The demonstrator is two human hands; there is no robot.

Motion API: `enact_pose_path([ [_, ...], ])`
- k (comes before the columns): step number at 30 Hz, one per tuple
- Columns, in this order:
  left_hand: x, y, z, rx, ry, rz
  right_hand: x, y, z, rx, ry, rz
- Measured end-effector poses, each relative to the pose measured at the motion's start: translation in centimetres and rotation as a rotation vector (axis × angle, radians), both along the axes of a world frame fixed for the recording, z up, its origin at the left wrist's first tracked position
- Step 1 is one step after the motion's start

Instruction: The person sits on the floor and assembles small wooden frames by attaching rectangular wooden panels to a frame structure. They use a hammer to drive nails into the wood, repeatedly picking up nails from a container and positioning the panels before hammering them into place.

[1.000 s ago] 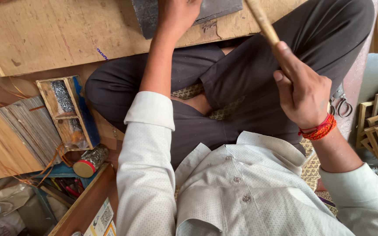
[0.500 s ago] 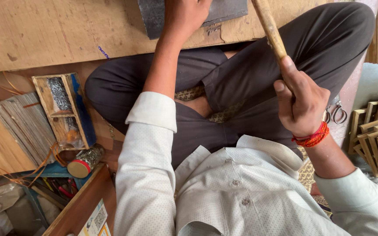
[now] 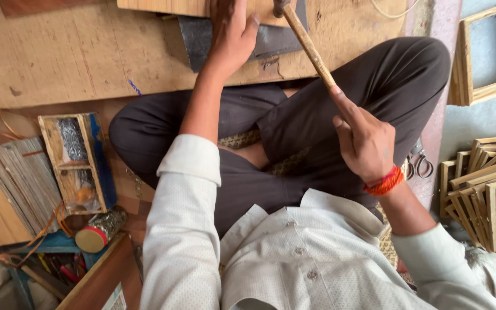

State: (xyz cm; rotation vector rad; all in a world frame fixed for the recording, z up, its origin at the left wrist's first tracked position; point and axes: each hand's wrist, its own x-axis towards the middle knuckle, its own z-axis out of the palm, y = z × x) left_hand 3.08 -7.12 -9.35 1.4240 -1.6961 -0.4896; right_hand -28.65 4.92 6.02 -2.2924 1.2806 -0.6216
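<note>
Near the board's edge (image 3: 87, 63), right hand (image 3: 365, 143) grip pinches hammer handle (image 3: 308, 46); left hand (image 3: 231, 34) lies flat.

small wooden box (image 3: 78, 163) | stacked wooden frames (image 3: 489, 195) | scissors (image 3: 417, 163) | tape roll (image 3: 100, 229)

The wooden board (image 3: 87, 51) is the landmark. Its left half lies bare, so a hand can pass there freely. At its far edge the left hand (image 3: 231, 34) presses on a dark slab (image 3: 202, 40) and a pale strip (image 3: 167, 6), blocking that spot. Right of them the hammer handle (image 3: 311, 49), gripped in the right hand (image 3: 365, 140), slants across. Below the board's left part a small wooden box (image 3: 78, 161) and stacked slats (image 3: 7, 189) crowd the floor. Right of the board, wooden frames (image 3: 489, 195) close the way.
</note>
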Motion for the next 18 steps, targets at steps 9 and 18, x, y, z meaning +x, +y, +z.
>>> enact_pose_path([
  [9, -0.4, -0.1, 0.6, 0.015, -0.119, 0.07, 1.5, 0.0, 1.1, -0.052, 0.074, -0.025],
  [18, -0.5, -0.1, 1.3, -0.016, -0.123, 0.061, 1.6, -0.2, 1.7, -0.027, 0.179, -0.023],
])
